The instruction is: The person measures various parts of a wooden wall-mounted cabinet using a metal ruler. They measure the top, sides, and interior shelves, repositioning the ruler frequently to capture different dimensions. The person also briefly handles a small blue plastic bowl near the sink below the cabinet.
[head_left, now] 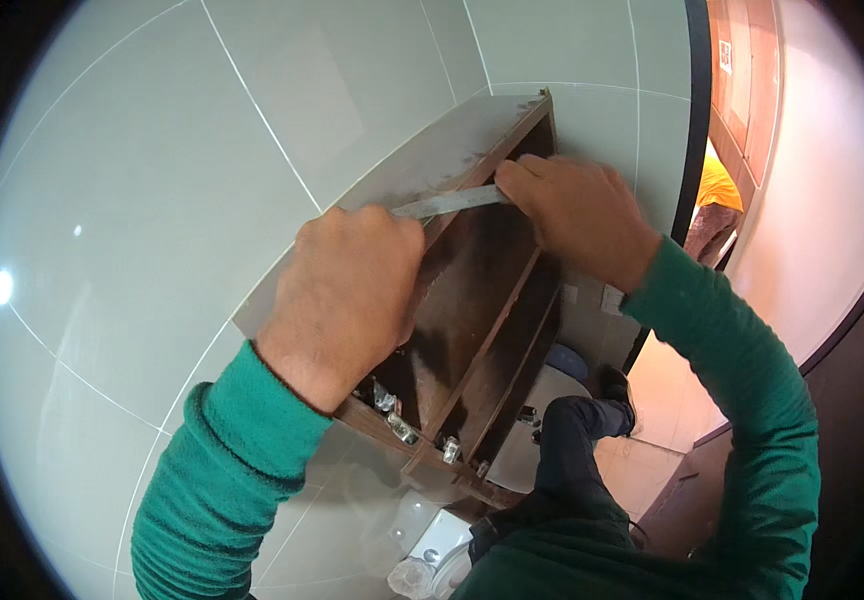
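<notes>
A pale strip point(452, 203) spans the front edge of an open wooden cabinet point(472, 300), its left end gripped in the left hand point(347, 295), its right end pinched by the right hand point(582, 215). The cabinet, against the tiled wall point(152, 180), shows doorless compartments; work seems underway, the remainder unclear. The left fingers are hidden; small metal pieces point(402, 429) inside look indistinct.

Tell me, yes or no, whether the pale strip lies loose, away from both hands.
No, the pale strip is held between the left hand and the right hand, in front of the wooden cabinet.
</notes>
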A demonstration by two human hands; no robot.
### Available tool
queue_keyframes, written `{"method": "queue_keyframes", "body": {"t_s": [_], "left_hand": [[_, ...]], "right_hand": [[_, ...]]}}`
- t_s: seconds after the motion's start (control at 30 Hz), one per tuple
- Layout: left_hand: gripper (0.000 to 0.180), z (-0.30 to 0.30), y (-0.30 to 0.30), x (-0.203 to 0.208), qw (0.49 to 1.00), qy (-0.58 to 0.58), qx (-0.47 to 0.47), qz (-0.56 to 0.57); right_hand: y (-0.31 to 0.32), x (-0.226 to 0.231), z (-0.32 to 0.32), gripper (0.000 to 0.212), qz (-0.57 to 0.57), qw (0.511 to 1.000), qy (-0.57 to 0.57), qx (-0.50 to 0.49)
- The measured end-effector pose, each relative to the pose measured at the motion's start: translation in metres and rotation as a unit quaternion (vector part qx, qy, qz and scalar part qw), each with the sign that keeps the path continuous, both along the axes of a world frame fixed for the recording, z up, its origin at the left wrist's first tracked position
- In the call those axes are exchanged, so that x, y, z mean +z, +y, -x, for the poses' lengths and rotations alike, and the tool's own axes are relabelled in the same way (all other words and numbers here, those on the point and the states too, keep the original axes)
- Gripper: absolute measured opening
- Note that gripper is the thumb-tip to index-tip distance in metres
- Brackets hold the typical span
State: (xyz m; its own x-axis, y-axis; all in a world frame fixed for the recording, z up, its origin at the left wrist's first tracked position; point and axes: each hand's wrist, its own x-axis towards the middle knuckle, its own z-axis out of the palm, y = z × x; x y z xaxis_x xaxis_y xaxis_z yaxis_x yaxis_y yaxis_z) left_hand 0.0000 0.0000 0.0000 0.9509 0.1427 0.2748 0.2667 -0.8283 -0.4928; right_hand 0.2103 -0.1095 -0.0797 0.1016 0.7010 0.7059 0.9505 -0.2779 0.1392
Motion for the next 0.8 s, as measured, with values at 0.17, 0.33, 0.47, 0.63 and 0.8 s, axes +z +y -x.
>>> {"method": "queue_keyframes", "body": {"t_s": [0.17, 0.33, 0.47, 0.63, 0.8], "left_hand": [[0.024, -0.002, -0.004, -0.001, 0.999, -0.030, -0.013, 0.021], [0.031, -0.007, -0.014, 0.012, 0.992, 0.039, 0.109, 0.041], [0.050, -0.002, -0.012, -0.011, 0.993, 0.015, 0.115, 0.025], [0.068, 0.017, -0.032, 0.009, 0.988, 0.051, 0.110, 0.099], [0.057, -0.007, -0.038, -0.011, 0.995, 0.041, 0.090, -0.001]], "right_hand": [[0.022, -0.003, -0.034, 0.016, -0.076, 0.991, -0.084, 0.075], [0.028, 0.000, -0.018, 0.013, -0.102, 0.990, -0.082, 0.048], [0.001, -0.003, 0.001, 0.008, -0.143, 0.980, -0.128, 0.059], [-0.038, -0.004, 0.013, 0.009, -0.134, 0.984, -0.116, 0.003], [-0.045, -0.008, 0.004, 0.011, -0.137, 0.985, -0.104, 0.029]]}}
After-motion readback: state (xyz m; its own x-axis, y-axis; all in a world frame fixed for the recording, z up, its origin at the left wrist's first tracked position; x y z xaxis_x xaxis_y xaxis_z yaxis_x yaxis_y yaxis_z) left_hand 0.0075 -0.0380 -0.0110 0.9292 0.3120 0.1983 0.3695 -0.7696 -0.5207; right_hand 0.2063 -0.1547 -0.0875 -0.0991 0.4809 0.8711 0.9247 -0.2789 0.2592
